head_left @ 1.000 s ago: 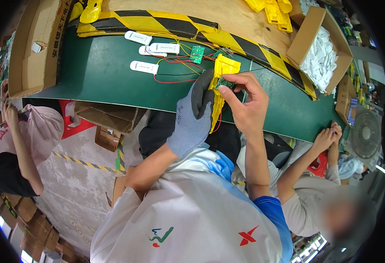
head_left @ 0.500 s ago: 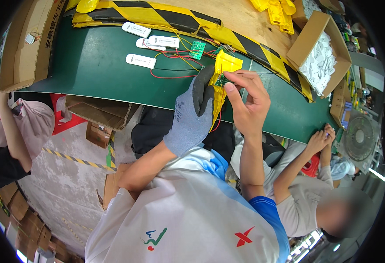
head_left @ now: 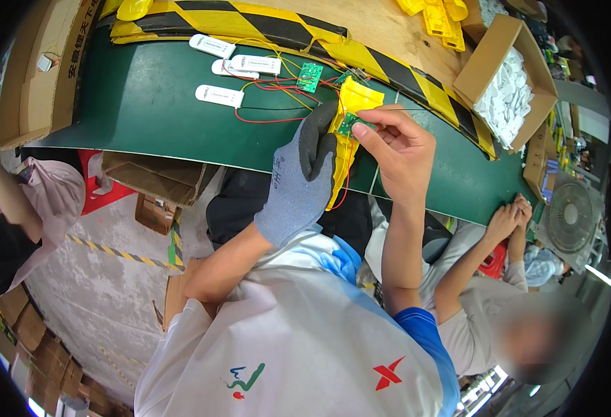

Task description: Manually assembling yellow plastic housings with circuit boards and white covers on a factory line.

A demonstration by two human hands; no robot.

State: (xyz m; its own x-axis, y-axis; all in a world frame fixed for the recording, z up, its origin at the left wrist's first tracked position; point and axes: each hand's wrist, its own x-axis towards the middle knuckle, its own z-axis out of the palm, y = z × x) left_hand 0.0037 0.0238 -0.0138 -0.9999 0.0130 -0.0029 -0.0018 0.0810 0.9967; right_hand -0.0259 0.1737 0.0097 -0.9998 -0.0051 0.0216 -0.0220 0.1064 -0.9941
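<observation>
My left hand (head_left: 297, 177), in a grey-blue glove with black coating, is closed round a long yellow plastic housing (head_left: 358, 96) held over the front edge of the green table. Bare, my right hand (head_left: 408, 149) pinches a small green circuit board (head_left: 348, 124) between thumb and fingers, right at the housing's open side. A red wire (head_left: 349, 172) loops down beside the housing from the board. Whether the board touches the housing is hard to see. Beyond my hands, another green circuit board (head_left: 310, 77) lies with red and yellow wires leading to several white oblong cases (head_left: 220, 96).
A black-and-yellow striped edging (head_left: 250, 26) borders the green tabletop (head_left: 159, 104). An open carton of white parts (head_left: 503, 97) stands at the right, a cardboard box (head_left: 41, 76) at the left. Co-workers sit on both sides; one rests their hands (head_left: 510, 219) at the table's right edge.
My right hand has shifted slightly right and down, and more of the circuit board's green face shows. The housing has tilted a little in my left hand. The left co-worker's arm has moved.
</observation>
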